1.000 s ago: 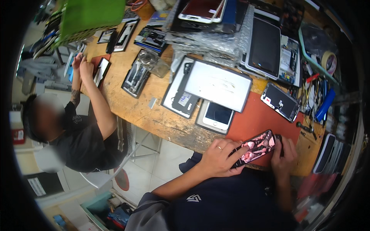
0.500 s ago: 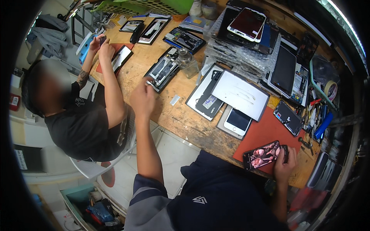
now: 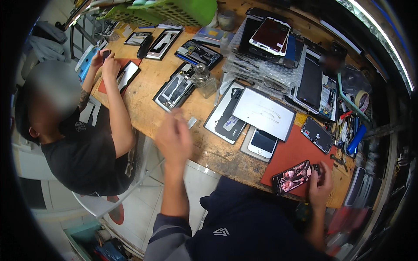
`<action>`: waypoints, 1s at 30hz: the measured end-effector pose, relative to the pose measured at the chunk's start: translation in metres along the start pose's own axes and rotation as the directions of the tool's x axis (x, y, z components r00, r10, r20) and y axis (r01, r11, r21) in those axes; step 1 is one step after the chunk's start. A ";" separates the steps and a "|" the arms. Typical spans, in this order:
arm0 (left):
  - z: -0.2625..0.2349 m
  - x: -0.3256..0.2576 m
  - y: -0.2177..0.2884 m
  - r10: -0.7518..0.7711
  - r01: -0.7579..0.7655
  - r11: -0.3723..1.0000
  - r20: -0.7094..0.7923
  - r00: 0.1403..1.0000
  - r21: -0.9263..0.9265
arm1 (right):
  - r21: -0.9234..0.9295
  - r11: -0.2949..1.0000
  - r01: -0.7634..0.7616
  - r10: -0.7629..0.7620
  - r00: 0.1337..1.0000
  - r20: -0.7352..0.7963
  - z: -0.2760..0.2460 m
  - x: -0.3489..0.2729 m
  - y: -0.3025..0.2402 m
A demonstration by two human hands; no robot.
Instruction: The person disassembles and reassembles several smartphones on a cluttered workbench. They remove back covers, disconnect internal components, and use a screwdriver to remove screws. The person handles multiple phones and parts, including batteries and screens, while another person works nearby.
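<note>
My right hand (image 3: pixel 321 188) grips the right end of a phone with a pink patterned screen (image 3: pixel 292 176), which lies on a red mat (image 3: pixel 291 153) at the bench's near edge. Raised and motion-blurred, my left hand (image 3: pixel 174 137) hovers over the front edge of the wooden bench (image 3: pixel 152 69), with its fingers loosely apart and nothing visible in it. It is nearest a small flat piece (image 3: pixel 192 122) on the wood and an opened phone (image 3: pixel 176 88) beyond that.
A co-worker in a black shirt (image 3: pixel 85 152) sits at left, both hands on a small device (image 3: pixel 105 55). A white phone (image 3: pixel 263 142), grey tablet back (image 3: pixel 264 113), glass bottle (image 3: pixel 203 79), stacked screens (image 3: pixel 270 35), green basket (image 3: pixel 174 9) and tools (image 3: pixel 350 132) crowd the bench.
My left hand let go of the patterned phone, swung left over the bench and now hangs raised near its front edge. My right hand still holds the phone on the red mat.
</note>
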State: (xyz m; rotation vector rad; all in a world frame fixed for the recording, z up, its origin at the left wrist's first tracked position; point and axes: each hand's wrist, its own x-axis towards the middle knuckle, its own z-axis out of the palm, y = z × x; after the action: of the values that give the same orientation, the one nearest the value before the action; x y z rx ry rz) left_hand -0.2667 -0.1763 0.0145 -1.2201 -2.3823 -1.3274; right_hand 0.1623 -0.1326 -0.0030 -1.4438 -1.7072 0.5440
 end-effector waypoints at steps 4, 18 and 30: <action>0.039 -0.083 0.097 0.435 -0.317 0.860 0.248 0.866 -0.400 | -0.068 0.997 0.024 -0.016 0.993 0.113 -0.013 0.003 0.003; 0.101 -0.162 0.189 0.573 -0.459 0.814 0.623 0.533 -0.356 | 0.058 0.994 -0.090 0.078 0.980 0.183 -0.016 0.011 0.016; 0.098 -0.165 0.188 0.571 -0.451 0.817 0.614 0.545 -0.359 | 0.063 0.997 -0.052 0.042 0.989 0.143 -0.012 0.007 0.005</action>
State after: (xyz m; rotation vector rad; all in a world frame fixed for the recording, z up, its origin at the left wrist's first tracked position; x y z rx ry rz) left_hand -0.0010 -0.1449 -0.0031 -2.6238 -1.9673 -0.9471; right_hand 0.1748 -0.1270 0.0019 -1.4298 -1.7510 0.7383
